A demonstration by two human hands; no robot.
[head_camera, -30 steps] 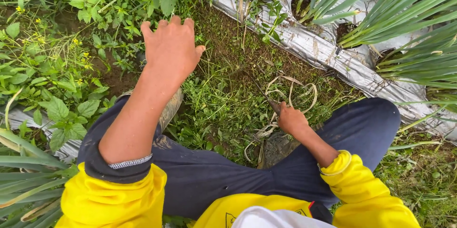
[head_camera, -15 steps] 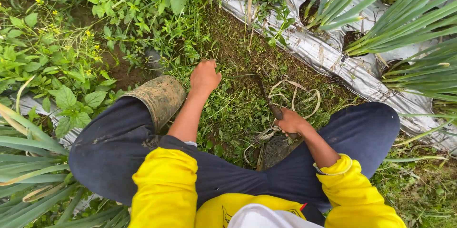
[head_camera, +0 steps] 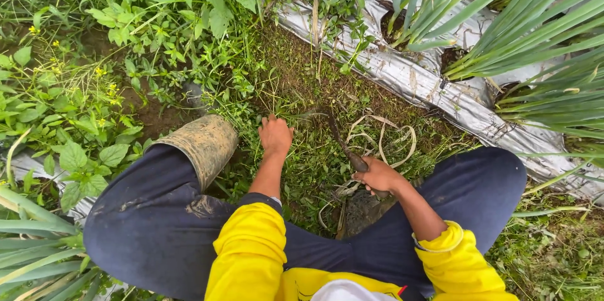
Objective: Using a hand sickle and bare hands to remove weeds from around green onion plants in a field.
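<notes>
At the far left, broad-leaved weeds (head_camera: 75, 118) with small yellow flowers crowd the ground beside a mud-smeared boot (head_camera: 202, 144) and a dark trouser knee (head_camera: 151, 213). Just right of the boot, the left hand (head_camera: 275, 136) reaches down into the low grass (head_camera: 302, 169) between the knees, its grip closed on a tuft of green so the fingers are buried in it. Further right, the right hand (head_camera: 377, 177) is clamped around the handle of a small curved sickle (head_camera: 343, 144), whose dark blade points up and away over the bare soil, close to the left hand but apart from it. Pale dry leaf strips (head_camera: 384, 134) lie looped just beyond. At the right, silver plastic mulch (head_camera: 415, 78) covers a raised bed where tall green onion plants (head_camera: 503, 18) grow from holes.
</notes>
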